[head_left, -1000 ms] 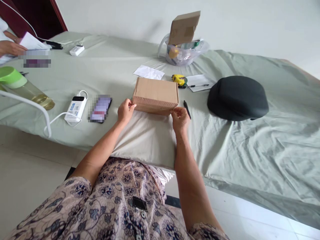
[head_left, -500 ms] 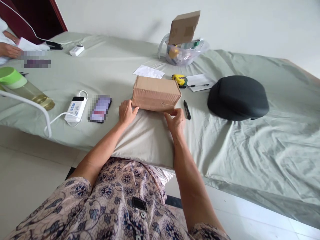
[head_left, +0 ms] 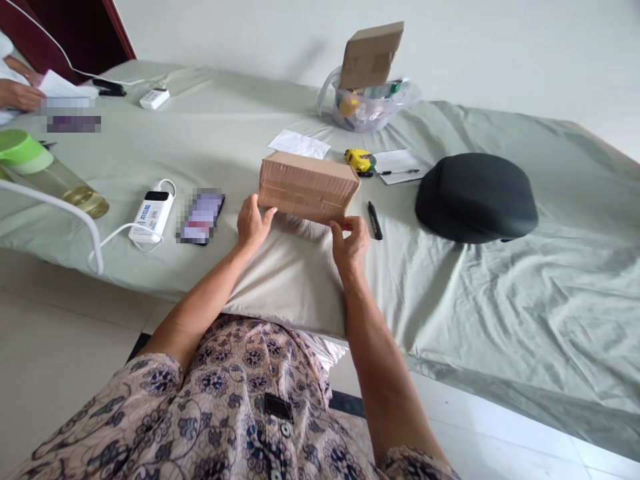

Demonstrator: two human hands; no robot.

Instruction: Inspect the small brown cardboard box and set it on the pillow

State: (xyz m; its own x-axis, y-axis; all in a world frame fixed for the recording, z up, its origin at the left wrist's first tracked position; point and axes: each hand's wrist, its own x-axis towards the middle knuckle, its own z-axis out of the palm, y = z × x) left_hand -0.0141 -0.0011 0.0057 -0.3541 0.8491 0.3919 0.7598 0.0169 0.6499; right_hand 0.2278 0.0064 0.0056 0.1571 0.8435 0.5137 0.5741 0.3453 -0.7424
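A closed brown cardboard box (head_left: 307, 185) is lifted a little off the green sheet (head_left: 480, 300), its near side tipped up toward me. My left hand (head_left: 253, 223) grips its near left corner, fingers curled round the edge. My right hand (head_left: 350, 241) pinches the near right bottom corner from below. A black pen (head_left: 374, 220) lies just right of the box.
A phone (head_left: 201, 216) and a white power bank (head_left: 151, 216) with a cable lie to the left. A black cushion (head_left: 476, 196) sits to the right. Behind are a yellow tape measure (head_left: 359, 160), papers (head_left: 299, 143) and a clear tub (head_left: 369, 103). Another person's hand (head_left: 17, 95) holds paper far left.
The box has been raised off the sheet and tilted, its near side now facing me. Both hands shifted from its top corners to grip under its near corners.
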